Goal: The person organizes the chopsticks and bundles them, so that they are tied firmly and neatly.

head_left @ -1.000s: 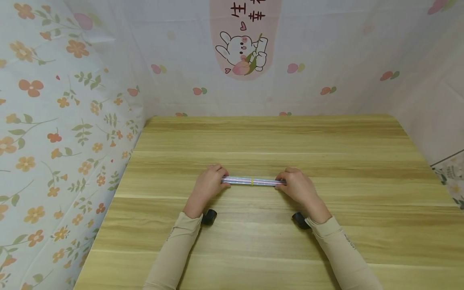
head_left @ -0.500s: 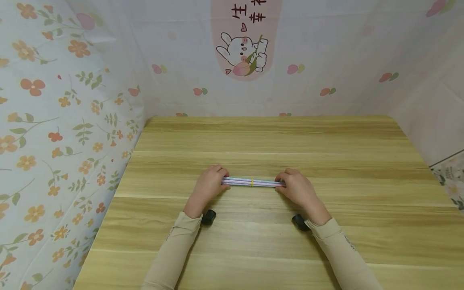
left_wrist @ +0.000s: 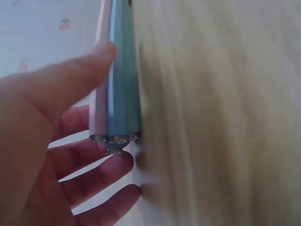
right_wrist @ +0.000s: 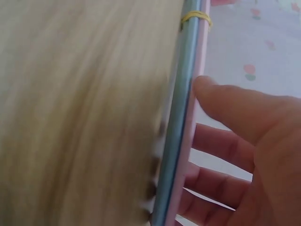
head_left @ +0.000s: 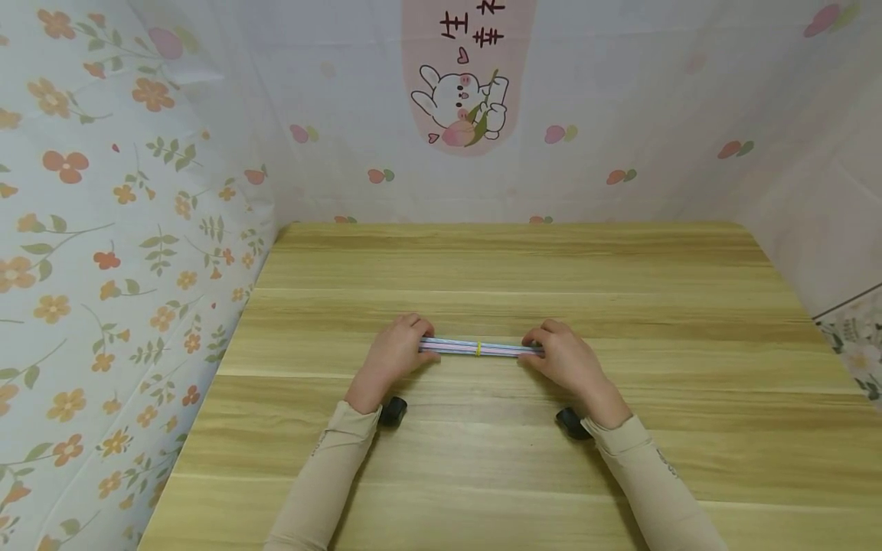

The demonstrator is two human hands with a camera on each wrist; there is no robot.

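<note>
A bundle of pastel pink and blue pencils (head_left: 451, 347) lies crosswise near the middle of the wooden table, bound at its middle by a yellow rubber band (head_left: 478, 349). My left hand (head_left: 396, 350) holds the left end, thumb on the near side and fingers on the far side. In the left wrist view, several pencil ends (left_wrist: 117, 140) show between thumb and fingers. At the other end, my right hand (head_left: 566, 356) holds the bundle likewise. The right wrist view shows that thumb against a pink pencil (right_wrist: 203, 44), with a blue pencil (right_wrist: 181, 99) beside it; the fingers are partly hidden behind.
The wood-grain table (head_left: 482, 459) reaches back to a white printed cloth (head_left: 331, 92) with a rabbit picture. A flowered cloth (head_left: 138, 306) hangs along the left side. Black wrist devices (head_left: 393, 412) sit under both cuffs.
Both thumb tips have shifted slightly inward along the bundle. The bundle stays in nearly the same place, and the view has tilted a little.
</note>
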